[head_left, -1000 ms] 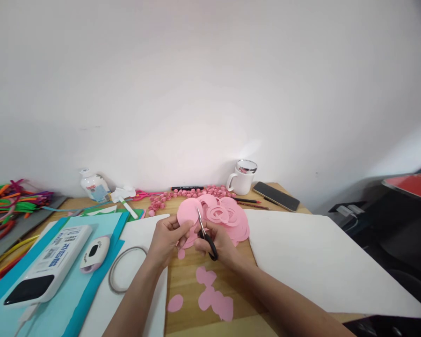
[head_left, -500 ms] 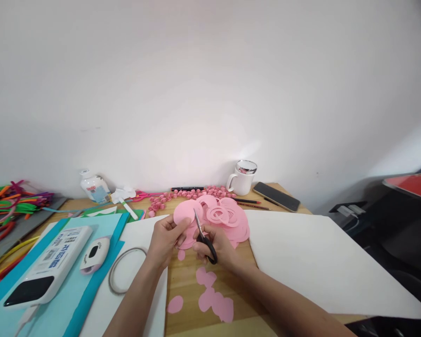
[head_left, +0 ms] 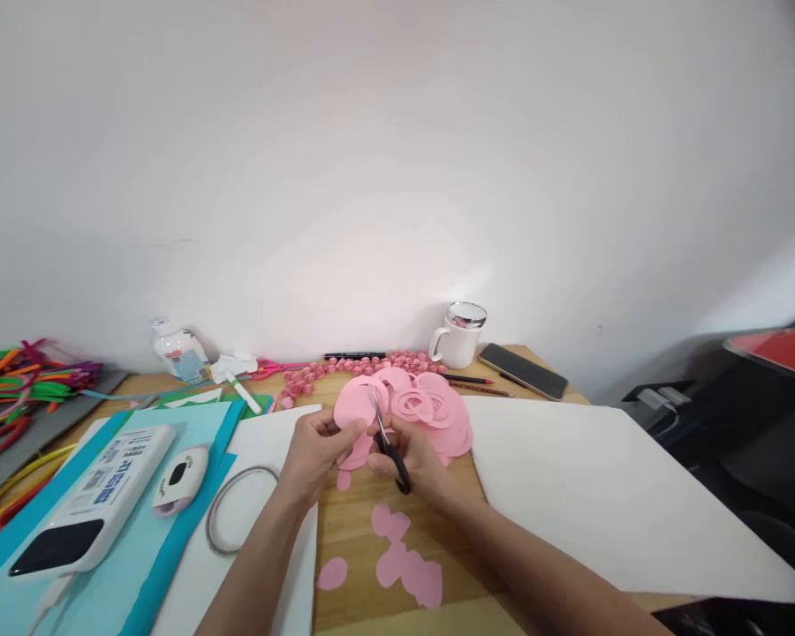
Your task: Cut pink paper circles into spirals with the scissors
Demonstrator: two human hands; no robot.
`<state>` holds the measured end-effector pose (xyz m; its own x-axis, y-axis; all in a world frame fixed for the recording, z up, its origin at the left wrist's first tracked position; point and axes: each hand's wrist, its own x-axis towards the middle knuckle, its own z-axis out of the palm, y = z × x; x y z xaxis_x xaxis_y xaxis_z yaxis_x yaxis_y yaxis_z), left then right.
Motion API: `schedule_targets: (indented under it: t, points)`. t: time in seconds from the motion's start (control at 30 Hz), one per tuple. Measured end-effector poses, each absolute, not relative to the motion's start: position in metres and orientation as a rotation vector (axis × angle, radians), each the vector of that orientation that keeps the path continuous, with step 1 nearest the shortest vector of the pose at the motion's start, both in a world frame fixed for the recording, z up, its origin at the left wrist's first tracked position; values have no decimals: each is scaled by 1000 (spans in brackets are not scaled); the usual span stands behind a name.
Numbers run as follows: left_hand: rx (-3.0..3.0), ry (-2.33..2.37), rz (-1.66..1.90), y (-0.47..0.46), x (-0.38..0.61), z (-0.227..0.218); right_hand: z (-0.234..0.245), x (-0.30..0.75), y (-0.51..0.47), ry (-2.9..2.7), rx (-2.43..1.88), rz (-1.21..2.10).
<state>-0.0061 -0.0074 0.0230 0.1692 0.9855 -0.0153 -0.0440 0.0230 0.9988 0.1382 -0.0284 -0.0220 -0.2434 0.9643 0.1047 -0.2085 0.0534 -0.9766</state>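
Observation:
My left hand [head_left: 318, 452] pinches a pink paper disc [head_left: 356, 408] by its lower edge, above the wooden table [head_left: 351, 530]. My right hand [head_left: 419, 459] grips black-handled scissors [head_left: 388, 440], whose blades point up into the disc. Behind the hands lies a pile of pink paper rings and discs [head_left: 430, 408]. Several pink offcuts [head_left: 404, 556] lie on the table in front of me.
A white sheet [head_left: 602, 495] covers the right side. At left sit a white power bank [head_left: 99, 499], a small white device [head_left: 180, 477], a wire ring [head_left: 229, 512] and blue paper [head_left: 132, 574]. Pipe cleaners [head_left: 19, 380], a glue bottle [head_left: 176, 352], a mug [head_left: 460, 334], a phone [head_left: 522, 369] and pink rolled bits [head_left: 358, 364] line the back.
The pink disc has turned a little in my left hand while the scissors work along its edge; both hands stay in the same place.

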Motion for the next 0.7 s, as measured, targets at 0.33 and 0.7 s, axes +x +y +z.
schedule_targets:
  t: [0.33,0.7]
  points:
    - [1222,1001,1109,-6,-9,19,-23,140,-29,-1309,-933,1379]
    - [1162,958,1181,-4,-6,16,-26,137,-33,-1327,-966,1404]
